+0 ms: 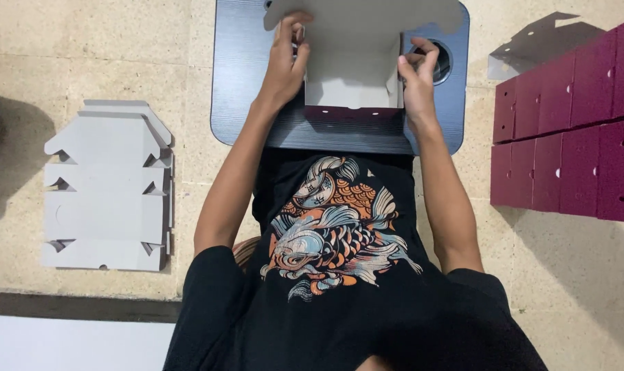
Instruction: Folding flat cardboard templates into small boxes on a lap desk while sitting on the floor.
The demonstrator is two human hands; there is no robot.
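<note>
the box (pixel 352 82), half folded from card that is pale grey inside and maroon outside, stands open-topped on the small dark bench (pixel 243 75) just ahead of the person's lap, its lid flap (pixel 367 14) lying back away from the body. the left hand (pixel 284 65) grips the left wall near the far corner, its fingers (pixel 297 34) clamped over the edge, seemingly to keep that wall upright. the right hand (pixel 416 79) holds the right wall, its fingers (pixel 425 51) curled and pinched on the top edge, so the two hands brace the box from both sides. the near wall shows a row of small punched holes along its maroon face. the bench has rounded corners, a fine wood-grain finish and a round recess (pixel 444 60) partly hidden behind the right hand. on the speckled stone floor (pixel 106 55) to the person's left lies a stack of flat blanks (pixel 106 185), grey side up, with notched tabs, within easy reach. to the right, well apart from the bench, finished maroon boxes (pixel 573 130) stand packed touching in rows, each with small holes.
</note>
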